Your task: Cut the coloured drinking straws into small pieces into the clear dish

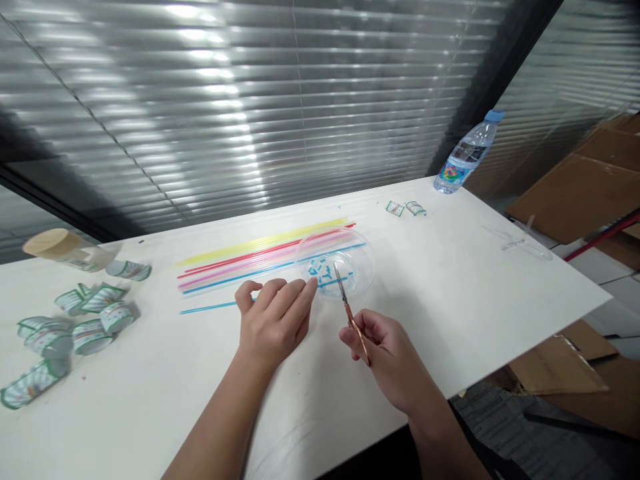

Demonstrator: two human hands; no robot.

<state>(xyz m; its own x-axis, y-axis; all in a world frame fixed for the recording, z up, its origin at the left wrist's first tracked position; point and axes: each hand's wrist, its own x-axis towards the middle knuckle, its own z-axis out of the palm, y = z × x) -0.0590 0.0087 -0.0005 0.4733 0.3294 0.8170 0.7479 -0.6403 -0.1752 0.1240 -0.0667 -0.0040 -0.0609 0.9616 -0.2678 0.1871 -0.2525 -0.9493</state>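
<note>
My left hand (274,319) is closed around a thin blue straw (207,309), which extends to the left and pokes out over a clear plastic bowl (370,270) on the right. In my right hand (387,350) I hold copper-handled scissors (349,313), their blades over the bowl close to the straw's right end. Small blue straw pieces (327,272) lie in the bowl. Behind my left hand, long yellow straws (260,240), red straws (250,256), pink straws (225,274) and another blue straw (235,279) lie in rows, partly seen through the bowl.
Several curled green-edged paper pieces (93,337) lie at the left, near a clear jar with a beige lid (53,243). A water bottle (464,160) stands at the back right corner. Clear plastic pieces (520,243) lie near the right edge; cardboard boxes (575,180) are beyond.
</note>
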